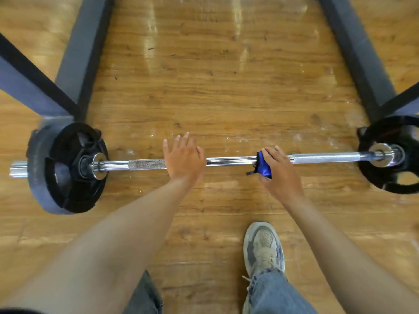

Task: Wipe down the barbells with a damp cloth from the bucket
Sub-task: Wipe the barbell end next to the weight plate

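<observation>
No readable text, label, brand, number or sign showed anywhere. Black rubber weight plates (68, 168) on long chrome steel barbell (229, 160) carried no legible marking. Folded blue cloth (264, 165) over barbell was plain. Grey mesh sneaker (263, 248) below barbell bore no readable logo.

One barbell (229, 161) across the wood floor (226, 87). Two plate stacks — one at the left end (68, 168), one at the right end (390, 155). One blue cloth (264, 165) on the bar. Two hands — left (182, 160), right (280, 173). One shoe (263, 248) near, right of centre. Two dark rack legs far — one left (84, 53), one right (356, 57).
</observation>
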A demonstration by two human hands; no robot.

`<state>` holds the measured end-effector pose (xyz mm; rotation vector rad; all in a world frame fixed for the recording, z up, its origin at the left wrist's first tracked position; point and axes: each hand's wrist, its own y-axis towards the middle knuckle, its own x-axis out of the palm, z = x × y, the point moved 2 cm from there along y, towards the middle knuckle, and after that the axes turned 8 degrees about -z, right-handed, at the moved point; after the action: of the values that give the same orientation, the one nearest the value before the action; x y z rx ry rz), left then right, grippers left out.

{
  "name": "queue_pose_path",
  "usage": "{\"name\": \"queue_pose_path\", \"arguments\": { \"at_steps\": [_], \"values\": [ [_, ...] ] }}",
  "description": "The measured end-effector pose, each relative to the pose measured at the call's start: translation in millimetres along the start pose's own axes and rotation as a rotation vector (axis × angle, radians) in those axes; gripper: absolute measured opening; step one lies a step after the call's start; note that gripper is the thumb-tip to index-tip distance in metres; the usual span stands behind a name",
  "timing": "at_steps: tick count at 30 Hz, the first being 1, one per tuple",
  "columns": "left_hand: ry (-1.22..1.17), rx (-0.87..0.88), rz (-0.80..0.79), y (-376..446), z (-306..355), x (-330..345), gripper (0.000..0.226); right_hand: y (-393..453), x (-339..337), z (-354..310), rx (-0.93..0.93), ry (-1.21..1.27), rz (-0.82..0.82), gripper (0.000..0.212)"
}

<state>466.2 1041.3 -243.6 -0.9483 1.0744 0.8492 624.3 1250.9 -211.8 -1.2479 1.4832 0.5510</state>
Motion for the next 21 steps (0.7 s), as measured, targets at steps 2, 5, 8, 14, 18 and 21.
{"name": "queue_pose_path", "arguments": {
  "at_steps": [2, 5, 8, 14, 18, 21],
  "values": [
    [-0.011, 0.003, -0.008, -6.7, -1.0, -0.7, 0.059, -7.8, -4.1, 1.2, 0.026, 0.041, 0.016, 0.057],
    [-0.015, 0.006, -0.019, -14.6, -2.4, -2.5, 0.065, -12.5, -15.8, 3.6, 0.012, 0.044, 0.022, 0.070],
    [-0.009, 0.018, -0.037, -20.5, -3.0, -1.7, 0.064, -7.9, -29.3, 7.6, -0.016, -0.020, 0.084, 0.064],
    [-0.026, 0.025, -0.039, -26.5, -5.8, -0.5, 0.055, 2.4, -21.5, -6.7, 0.033, -0.134, -0.220, 0.069],
    [-0.028, 0.022, -0.042, -34.3, -5.9, -0.2, 0.055, -4.7, -22.8, -23.7, -0.081, -0.177, -0.346, 0.080],
    [-0.025, 0.020, -0.076, -43.6, -6.0, -0.9, 0.057, -22.8, -14.3, -30.2, -0.151, -0.137, -0.373, 0.066]
  ]
}}
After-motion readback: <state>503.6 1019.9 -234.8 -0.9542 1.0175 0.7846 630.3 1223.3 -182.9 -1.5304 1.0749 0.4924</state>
